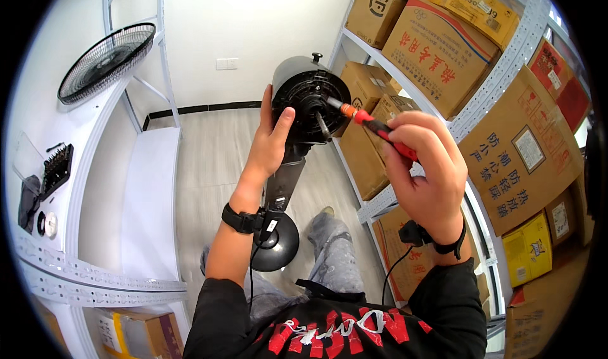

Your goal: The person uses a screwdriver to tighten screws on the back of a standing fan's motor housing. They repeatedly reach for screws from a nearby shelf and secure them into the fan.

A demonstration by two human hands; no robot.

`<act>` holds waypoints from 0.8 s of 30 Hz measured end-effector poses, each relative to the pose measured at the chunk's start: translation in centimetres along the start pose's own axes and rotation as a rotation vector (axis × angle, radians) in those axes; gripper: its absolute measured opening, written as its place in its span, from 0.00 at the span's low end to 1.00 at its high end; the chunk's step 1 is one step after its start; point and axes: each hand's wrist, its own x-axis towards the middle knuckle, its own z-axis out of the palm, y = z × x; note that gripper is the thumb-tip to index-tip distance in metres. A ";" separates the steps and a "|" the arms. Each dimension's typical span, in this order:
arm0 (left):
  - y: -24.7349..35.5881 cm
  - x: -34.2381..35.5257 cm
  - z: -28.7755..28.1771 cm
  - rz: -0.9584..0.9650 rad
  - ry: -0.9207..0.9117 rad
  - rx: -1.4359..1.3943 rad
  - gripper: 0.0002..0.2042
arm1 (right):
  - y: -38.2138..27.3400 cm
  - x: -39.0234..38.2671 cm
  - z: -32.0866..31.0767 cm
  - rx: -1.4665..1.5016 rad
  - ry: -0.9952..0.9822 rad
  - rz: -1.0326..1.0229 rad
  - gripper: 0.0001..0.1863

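In front of me stands a black pedestal fan without its grille, its motor head [303, 74] facing me. My left hand [266, 142] is closed around the left side of the motor head, with the thumb near its front face. A bare metal shaft [323, 128] sticks out of the motor's centre. My right hand [429, 163] grips a red and black screwdriver [375, 126] by its handle. The tip reaches the upper right of the motor's front; the screw itself is too small to make out. Below, the stand's column [285, 185] runs down to a round black base [278, 248].
On the white shelf at left lie a black fan grille [107, 58], a case of screwdriver bits [57, 170] and a small white round part [50, 225]. Cardboard boxes [438, 55] crowd the metal rack [465, 121] at right. Another box [149, 333] sits at lower left.
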 end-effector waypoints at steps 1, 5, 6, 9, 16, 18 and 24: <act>0.0 0.1 -0.1 0.009 -0.005 0.013 0.35 | 0.1 -0.3 0.0 0.021 0.028 0.007 0.15; -1.0 0.0 -0.4 -0.057 0.009 0.024 0.37 | 0.8 -1.4 0.7 0.089 0.154 -0.051 0.16; -1.4 0.0 -0.4 -0.077 -0.003 0.006 0.35 | 1.2 -1.2 1.2 0.091 0.195 -0.080 0.16; -1.9 0.0 -0.6 -0.119 -0.030 -0.029 0.32 | 1.9 -1.1 1.8 0.102 0.224 -0.101 0.17; -1.9 -0.2 -0.2 -0.078 0.016 0.052 0.33 | 2.2 -0.6 2.9 0.125 0.201 -0.184 0.17; -1.9 -0.2 -0.3 -0.085 0.014 0.053 0.32 | 2.1 -0.6 2.9 0.109 0.186 -0.191 0.17; -1.3 -1.3 -0.7 -0.030 -0.064 -0.013 0.35 | 1.8 -0.6 2.7 0.031 0.139 -0.224 0.17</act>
